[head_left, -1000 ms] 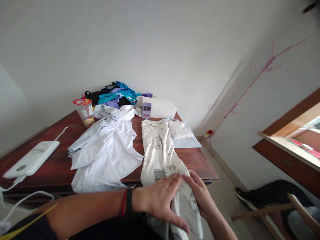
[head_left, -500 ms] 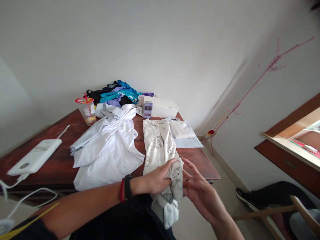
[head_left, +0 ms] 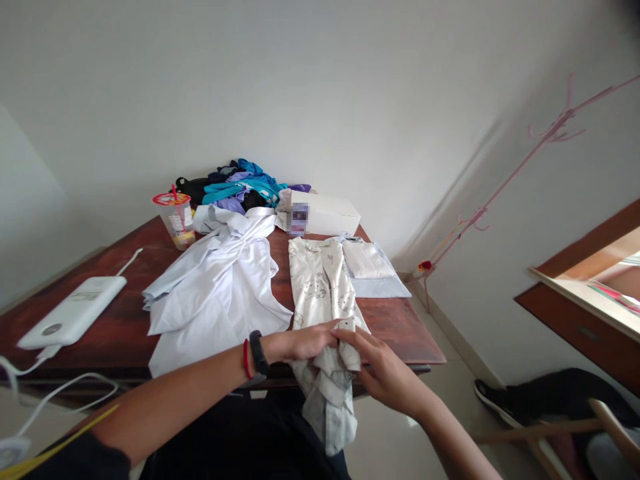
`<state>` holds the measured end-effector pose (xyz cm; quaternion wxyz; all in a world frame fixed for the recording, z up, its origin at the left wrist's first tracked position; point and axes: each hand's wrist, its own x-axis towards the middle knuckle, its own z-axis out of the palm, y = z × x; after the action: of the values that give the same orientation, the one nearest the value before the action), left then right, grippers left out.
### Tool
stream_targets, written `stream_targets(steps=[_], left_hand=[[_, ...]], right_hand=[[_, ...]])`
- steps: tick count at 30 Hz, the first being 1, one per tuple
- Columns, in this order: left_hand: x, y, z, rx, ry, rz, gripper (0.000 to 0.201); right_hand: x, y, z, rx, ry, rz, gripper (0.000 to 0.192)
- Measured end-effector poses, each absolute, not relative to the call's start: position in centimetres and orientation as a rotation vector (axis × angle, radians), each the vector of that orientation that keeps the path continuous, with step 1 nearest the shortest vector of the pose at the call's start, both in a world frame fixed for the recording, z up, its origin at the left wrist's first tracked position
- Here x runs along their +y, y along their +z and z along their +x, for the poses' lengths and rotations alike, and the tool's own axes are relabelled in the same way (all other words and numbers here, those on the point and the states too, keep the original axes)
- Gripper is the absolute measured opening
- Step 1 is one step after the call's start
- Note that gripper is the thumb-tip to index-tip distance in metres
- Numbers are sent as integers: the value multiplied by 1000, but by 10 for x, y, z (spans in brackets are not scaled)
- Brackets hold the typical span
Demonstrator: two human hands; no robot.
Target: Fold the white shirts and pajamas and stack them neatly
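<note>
A cream garment [head_left: 320, 283] printed with grey cartoon animals lies lengthwise on the table, its lower end hanging over the front edge. My left hand [head_left: 311, 341] is closed on this garment near the edge, with a black band and a red cord at the wrist. From the other side my right hand [head_left: 387, 373] grips the same cloth, its fingertips meeting those of the left on top. Cloth hides part of the fingers. Beside the garment lies a spread white shirt [head_left: 220, 293]. To its right sits a folded white cloth [head_left: 369, 259] on a light blue piece.
A white power bank [head_left: 75, 312] with cables and a plastic cup [head_left: 179, 223] with a red straw stand on the left. Piled clothes [head_left: 245, 187] and a white box [head_left: 330, 213] are at the back. A pink coat rack [head_left: 515, 170] leans at right.
My right hand has moved left and closed on the garment, where before its fingers were spread beside it. The raised fold of cloth now lies lower between the hands.
</note>
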<state>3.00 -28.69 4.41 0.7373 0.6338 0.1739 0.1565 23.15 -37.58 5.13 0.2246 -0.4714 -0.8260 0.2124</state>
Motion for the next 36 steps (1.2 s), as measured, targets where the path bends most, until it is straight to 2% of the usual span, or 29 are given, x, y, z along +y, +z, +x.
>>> stream_targets(steps=[2,5,8,10,12,15,19,23,25,29,33,36], left_hand=[[-286,44,30,383,319,1284,40],[-282,42,30,421,250,1182,33],[-276,40,33,444,173,1137,27],[-272,40,33,449,181,1132,31],[-268,41,29,502,232,1188,39],[-268,46,9,700,428,1462,43],[-291,51,-28,1044,671,1841,32],[-333,48,-50,1122,404,1856,50],[-354,41,-51,1119,226,1903,53],[-383,14,-42,894,228,2240,33],[-381,-32,-44,543,543,2741,42],[-367,-69,-46,551,772,2868,40]], right_hand=[[-371,61,235,-2346,659,-1229,86],[-361,69,239,-2345,706,-1206,76],[-349,73,238,-2286,655,-1234,46],[-339,75,237,-2251,558,-1251,22],[-331,76,236,-2203,446,-1270,13],[-322,74,237,-2092,352,-1292,17],[-316,66,238,-1976,340,-1291,19],[-312,59,236,-1905,347,-1278,17],[-310,59,235,-1877,352,-1274,16],[-309,61,237,-1834,370,-1291,20],[-313,59,245,-1752,453,-1312,23],[-317,51,254,-1643,519,-1356,24]])
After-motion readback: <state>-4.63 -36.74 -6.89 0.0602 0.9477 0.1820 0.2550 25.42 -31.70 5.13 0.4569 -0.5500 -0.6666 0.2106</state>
